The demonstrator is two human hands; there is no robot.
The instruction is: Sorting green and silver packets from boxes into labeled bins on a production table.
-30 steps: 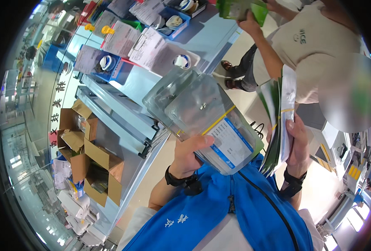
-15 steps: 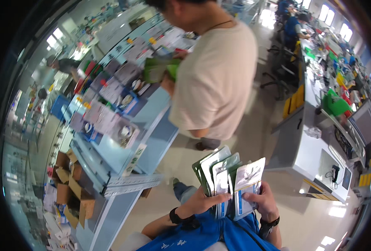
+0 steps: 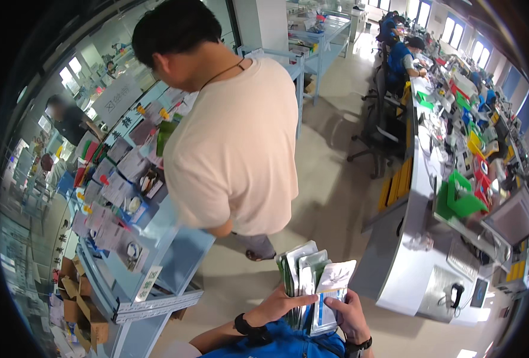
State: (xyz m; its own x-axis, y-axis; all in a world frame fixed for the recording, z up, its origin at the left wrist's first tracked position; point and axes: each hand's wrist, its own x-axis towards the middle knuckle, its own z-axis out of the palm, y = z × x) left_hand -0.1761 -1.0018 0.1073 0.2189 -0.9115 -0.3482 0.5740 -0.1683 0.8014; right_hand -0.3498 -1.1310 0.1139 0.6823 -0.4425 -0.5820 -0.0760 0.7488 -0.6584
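to the right of the pale blue metal desk [image 3: 184, 246], apart from its near end, the person's left hand [image 3: 282, 305] has hold of a fanned stack of flat green-and-silver plastic packets [image 3: 305, 268]; its thumb lies across their front, the grip is drawn in to the thickness of the stack, and the fingers behind are mostly hidden. a little farther right of the desk, the right hand [image 3: 349, 311] pinches a flat silver plastic pouch [image 3: 335, 281] with a blue-and-white label, thumb on its front and fingers curled behind; whether more pouches lie under it i cannot tell. pouch and packets touch, side by side. black wristbands [image 3: 252, 329] circle both wrists. along the desk's right edge stands a co-worker in a cream short-sleeved t-shirt [image 3: 246, 149], back turned. left of the desk's near end are open brown cardboard boxes [image 3: 94, 313]. well to the right of the desk, across the floor, runs a long white desk [image 3: 389, 265] bearing a bright green plastic bin [image 3: 462, 198].
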